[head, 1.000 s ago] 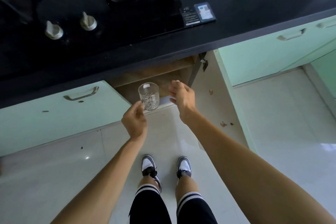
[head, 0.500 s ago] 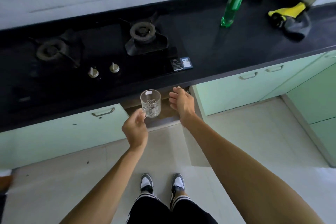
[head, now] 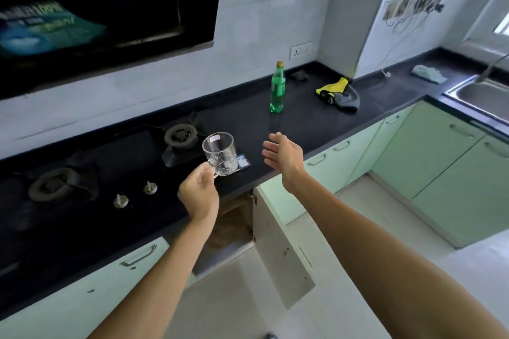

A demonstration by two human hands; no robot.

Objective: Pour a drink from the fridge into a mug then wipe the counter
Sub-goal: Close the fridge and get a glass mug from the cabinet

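now l hand (head: 199,193) grips glass mug (head: 220,153) handle, r hand (head: 285,157) open, empty.

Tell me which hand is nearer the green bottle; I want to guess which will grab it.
Right. The open right hand hovers over the counter edge, in front of the green bottle; the left hand is farther back and left, holding the glass mug.

Head view — forward-down, close above counter (head: 316,115)

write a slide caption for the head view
Left hand lifts a glass mug over the black counter; green bottle waits.
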